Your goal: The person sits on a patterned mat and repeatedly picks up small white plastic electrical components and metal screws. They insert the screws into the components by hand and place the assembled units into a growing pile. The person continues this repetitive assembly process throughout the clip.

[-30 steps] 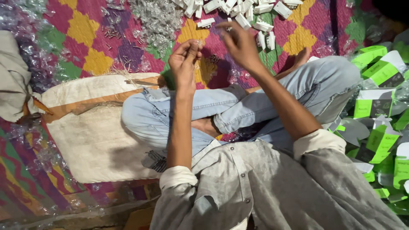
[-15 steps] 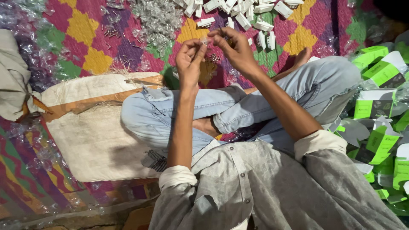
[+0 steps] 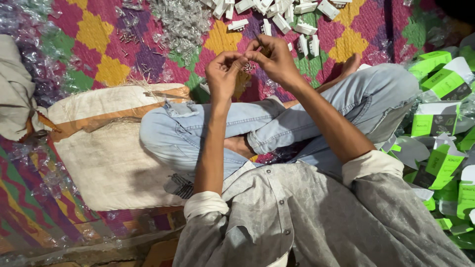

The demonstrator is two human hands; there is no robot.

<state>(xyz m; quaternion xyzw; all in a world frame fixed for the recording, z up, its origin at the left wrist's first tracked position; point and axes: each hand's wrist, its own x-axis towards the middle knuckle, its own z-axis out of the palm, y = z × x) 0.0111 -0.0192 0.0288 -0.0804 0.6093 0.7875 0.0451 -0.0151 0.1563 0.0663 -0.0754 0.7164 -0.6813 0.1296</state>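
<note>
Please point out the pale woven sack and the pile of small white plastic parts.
Pale woven sack (image 3: 106,163), head view, middle of its flat cloth.
Pile of small white plastic parts (image 3: 277,12), head view, one piece mid-pile.

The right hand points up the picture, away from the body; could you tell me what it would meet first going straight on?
Probably the scattered small white pieces on the patterned mat; the right hand is above it, depth unclear.

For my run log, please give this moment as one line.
left hand: pinching small screws | right hand: fingertips meeting left | white plastic parts: ahead on mat | green boxes: right
</note>
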